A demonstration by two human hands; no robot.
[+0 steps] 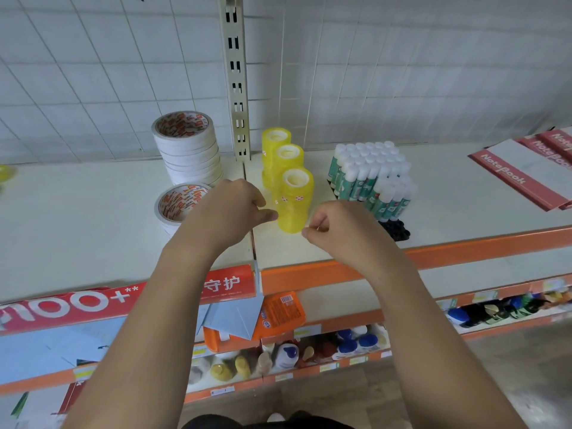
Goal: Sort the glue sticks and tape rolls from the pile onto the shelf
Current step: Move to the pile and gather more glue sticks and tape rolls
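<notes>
A white shelf (93, 218) with an orange edge stands before a wire-grid wall (93, 72). The left hand (230, 209) and right hand (340, 229), both loosely curled and empty, flank the nearest yellow tape stack (295, 201).

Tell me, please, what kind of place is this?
Most likely a shop aisle: slotted metal shelving with an orange shelf edge, stock set in neat groups such as glue sticks and yellow tape rolls, and bottles on lower shelves.

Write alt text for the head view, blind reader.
Two bare hands, left hand and right hand, flank the nearest of three yellow tape stacks on a white shelf. White tape rolls stand to the left, bundled glue sticks to the right, red notebooks far right.
</notes>
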